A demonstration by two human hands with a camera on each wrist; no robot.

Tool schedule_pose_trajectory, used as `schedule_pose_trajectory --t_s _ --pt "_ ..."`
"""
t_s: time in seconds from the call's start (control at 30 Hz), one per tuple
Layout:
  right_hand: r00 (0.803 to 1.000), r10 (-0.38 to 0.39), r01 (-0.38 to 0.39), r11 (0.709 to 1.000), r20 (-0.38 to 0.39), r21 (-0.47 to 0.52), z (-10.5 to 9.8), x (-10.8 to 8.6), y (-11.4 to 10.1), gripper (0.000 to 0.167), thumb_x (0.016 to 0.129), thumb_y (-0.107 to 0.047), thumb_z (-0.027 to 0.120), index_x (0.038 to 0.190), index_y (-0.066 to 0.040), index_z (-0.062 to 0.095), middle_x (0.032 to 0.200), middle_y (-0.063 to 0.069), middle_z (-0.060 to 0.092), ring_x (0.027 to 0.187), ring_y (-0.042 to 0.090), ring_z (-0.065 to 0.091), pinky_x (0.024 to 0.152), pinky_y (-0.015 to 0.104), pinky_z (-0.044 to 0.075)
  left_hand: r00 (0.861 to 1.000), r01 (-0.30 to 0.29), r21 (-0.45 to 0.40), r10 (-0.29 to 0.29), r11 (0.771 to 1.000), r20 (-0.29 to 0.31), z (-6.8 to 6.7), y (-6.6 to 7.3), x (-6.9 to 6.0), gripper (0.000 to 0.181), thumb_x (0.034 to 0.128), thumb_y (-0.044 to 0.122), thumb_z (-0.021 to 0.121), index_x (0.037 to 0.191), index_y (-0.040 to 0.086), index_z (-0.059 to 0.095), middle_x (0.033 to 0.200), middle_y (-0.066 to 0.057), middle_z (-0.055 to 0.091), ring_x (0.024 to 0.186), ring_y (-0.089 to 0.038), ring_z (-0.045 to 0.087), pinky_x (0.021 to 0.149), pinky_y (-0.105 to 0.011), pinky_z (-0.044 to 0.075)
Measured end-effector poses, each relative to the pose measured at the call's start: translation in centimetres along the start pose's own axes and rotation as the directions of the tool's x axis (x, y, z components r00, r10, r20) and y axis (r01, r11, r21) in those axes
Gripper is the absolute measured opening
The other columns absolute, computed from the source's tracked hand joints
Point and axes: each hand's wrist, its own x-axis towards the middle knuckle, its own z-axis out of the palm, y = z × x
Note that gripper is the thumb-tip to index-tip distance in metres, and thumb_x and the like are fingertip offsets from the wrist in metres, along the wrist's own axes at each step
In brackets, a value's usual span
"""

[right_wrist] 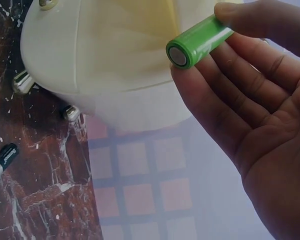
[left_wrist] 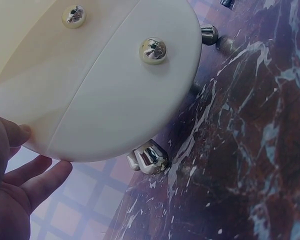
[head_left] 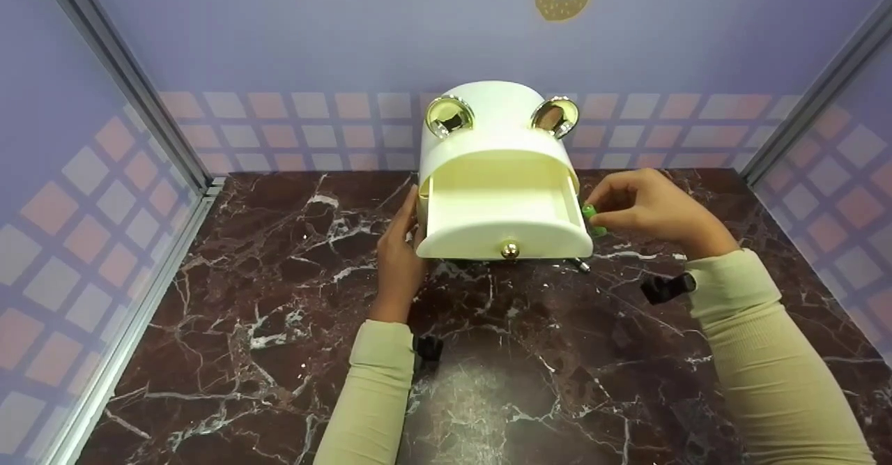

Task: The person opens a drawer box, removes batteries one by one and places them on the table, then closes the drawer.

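Battery (right_wrist: 202,42) sits pinched in our right hand (head_left: 648,207) just outside the drawer (head_left: 460,240), marble (head_left: 737,203) opening beyond. Our left hand (head_left: 401,256) grips the box (head_left: 488,113) by its edge.

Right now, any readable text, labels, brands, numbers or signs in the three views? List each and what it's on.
None legible.
Black-and-silver cylinder on the table: pale lettering-like marks, too small and blurred to read.
Green battery in the right hand: nothing readable on the visible side.
White drawer unit: no text seen.
Back wall: printed pictures and squares, no words seen.
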Motion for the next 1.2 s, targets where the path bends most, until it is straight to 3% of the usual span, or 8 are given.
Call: schedule_pose_trajectory --t_s 0.27,0.5,0.7,1.0,1.2 --pt "0.999 0.032 -0.032 0.999 -0.017 -0.021 0.4 -0.2 0.5 0.019 0.081 -0.011 0.078 0.098 -0.008 0.071 0.088 0.009 0.072 0.069 0.013 0.065 0.059 0.027 0.057 1.0 -0.012 -0.001 0.012 1.0 -0.008 0.0 -0.1 -0.1 0.055 0.0972 0.008 0.056 0.148 0.023 0.042 0.145 -0.004 0.052 0.115 -0.023 0.064 0.095 -0.029 0.054" --pt "0.998 0.055 -0.056 0.998 -0.019 -0.032 0.7 -0.8 -1.1 0.018 0.082 -0.006 0.076 0.098 -0.004 0.07 0.088 0.012 0.072 0.07 0.014 0.066 0.062 0.028 0.057 1.0 -0.016 0.007 0.016 1.0 -0.012 0.1 -0.1 -0.1 0.054 0.0971 0.008 0.057 0.148 0.02 0.043 0.144 -0.006 0.053 0.113 -0.024 0.065 0.094 -0.03 0.055" --pt "0.998 0.064 -0.065 0.997 -0.026 -0.033 0.9 -1.2 -1.3 0.017 0.083 -0.007 0.075 0.098 -0.003 0.07 0.089 0.012 0.072 0.076 0.023 0.068 0.066 0.025 0.057 1.0 -0.02 0.004 0.02 1.0 -0.013 0.0 -0.1 -0.2 0.054 0.097 0.007 0.056 0.148 0.02 0.043 0.143 -0.008 0.053 0.114 -0.026 0.064 0.095 -0.031 0.055" --pt "0.996 0.086 -0.087 0.996 -0.028 -0.037 1.3 -0.6 2.0 0.019 0.082 -0.009 0.076 0.099 -0.005 0.071 0.09 0.011 0.072 0.076 0.027 0.068 0.065 0.03 0.059 1.0 -0.018 0.0 0.018 1.0 -0.017 -0.1 -0.1 -0.1 0.056 0.0965 0.007 0.057 0.148 0.024 0.043 0.144 -0.007 0.052 0.114 -0.026 0.065 0.095 -0.028 0.054" --pt "0.995 0.093 -0.094 0.994 -0.02 -0.048 1.4 -0.3 4.5 0.023 0.082 -0.021 0.078 0.101 -0.009 0.071 0.091 0.009 0.073 0.077 0.024 0.069 0.064 0.028 0.059 0.999 -0.025 0.013 0.025 1.0 -0.023 0.0 -0.1 -0.1 0.055 0.0957 0.006 0.058 0.147 0.021 0.044 0.143 -0.007 0.054 0.111 -0.026 0.066 0.092 -0.028 0.056"
